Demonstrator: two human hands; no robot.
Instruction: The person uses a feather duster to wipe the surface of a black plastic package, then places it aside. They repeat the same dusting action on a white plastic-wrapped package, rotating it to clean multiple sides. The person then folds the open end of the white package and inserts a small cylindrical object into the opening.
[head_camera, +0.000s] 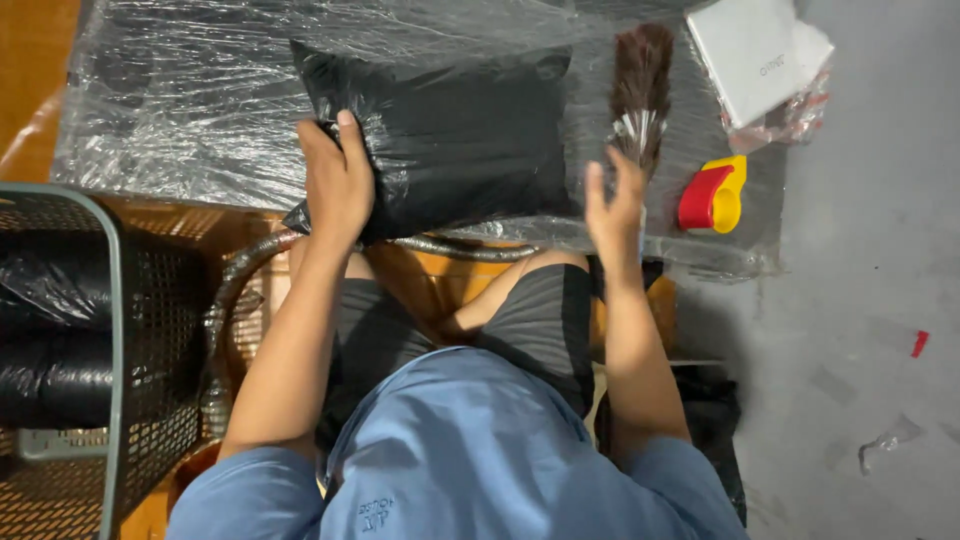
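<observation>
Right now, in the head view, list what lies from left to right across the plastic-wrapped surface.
left hand gripping the black cushion → brown brush above the open right hand → red and yellow tool → white box

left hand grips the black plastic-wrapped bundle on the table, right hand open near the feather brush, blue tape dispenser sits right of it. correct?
Not quite: the tape dispenser is red and yellow, not blue. The head view shows it. The rest stands: the left hand grips the black plastic-wrapped bundle on the table, and the right hand is open near the feather brush.
</observation>
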